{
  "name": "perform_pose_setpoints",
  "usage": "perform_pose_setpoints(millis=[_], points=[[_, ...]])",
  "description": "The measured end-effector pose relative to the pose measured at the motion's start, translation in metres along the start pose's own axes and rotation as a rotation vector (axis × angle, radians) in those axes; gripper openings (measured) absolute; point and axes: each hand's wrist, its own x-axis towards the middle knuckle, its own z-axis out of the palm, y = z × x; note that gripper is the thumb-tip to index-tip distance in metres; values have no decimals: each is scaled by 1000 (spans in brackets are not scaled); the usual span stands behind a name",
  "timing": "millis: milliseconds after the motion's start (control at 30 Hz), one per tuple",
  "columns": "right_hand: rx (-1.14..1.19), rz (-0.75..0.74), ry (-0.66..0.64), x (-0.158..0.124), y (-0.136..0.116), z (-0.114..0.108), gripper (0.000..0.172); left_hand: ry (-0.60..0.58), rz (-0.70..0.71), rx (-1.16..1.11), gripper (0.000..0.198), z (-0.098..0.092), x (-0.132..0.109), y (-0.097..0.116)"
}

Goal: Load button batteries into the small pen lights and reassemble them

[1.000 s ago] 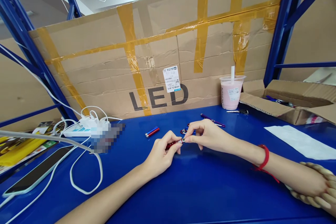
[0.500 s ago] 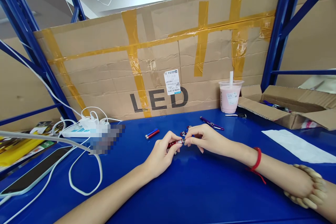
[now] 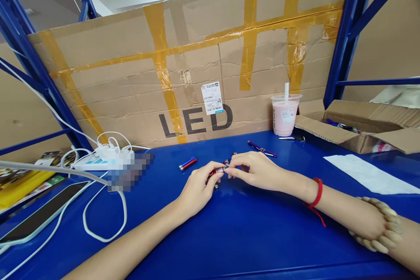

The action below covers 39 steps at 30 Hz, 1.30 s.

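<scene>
Both my hands meet over the middle of the blue table (image 3: 249, 236). My left hand (image 3: 197, 190) is closed around a small red cylinder with a silver end (image 3: 216, 171), perhaps a little torch. My right hand (image 3: 254, 169) pinches the silver end of that same red cylinder. A red cord sits on my right wrist and a wooden bead bracelet further up the arm. Behind my right fingers a small dark part (image 3: 229, 160) lies on the table, partly hidden. Two small red and blue cylinders (image 3: 187, 163) lie side by side to the left of my hands.
A taped cardboard sheet marked LED (image 3: 197, 65) stands at the back. A pink drink cup (image 3: 284, 115), a purple pen (image 3: 261, 149) and an open carton (image 3: 357, 127) are at the right. White paper (image 3: 370, 175) lies nearby. A power strip with cables (image 3: 98, 162) and a phone (image 3: 39, 216) are at the left.
My hands stay joined on the red cylinder, with the fingers shifting slightly. The camera view has drifted a little; nothing else on the table has moved.
</scene>
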Motion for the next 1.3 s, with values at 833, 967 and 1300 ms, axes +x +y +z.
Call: perform_pose_setpoints(millis=[833, 967, 1300], points=[[-127, -34, 297, 1, 5, -3, 34, 91, -79, 75, 26, 1, 0, 3], [-145, -91, 287, 1, 8, -3, 36, 69, -74, 70, 27, 0, -1, 2], [-81, -155, 224, 0, 9, -4, 36, 0, -34, -51, 25, -1, 0, 3]])
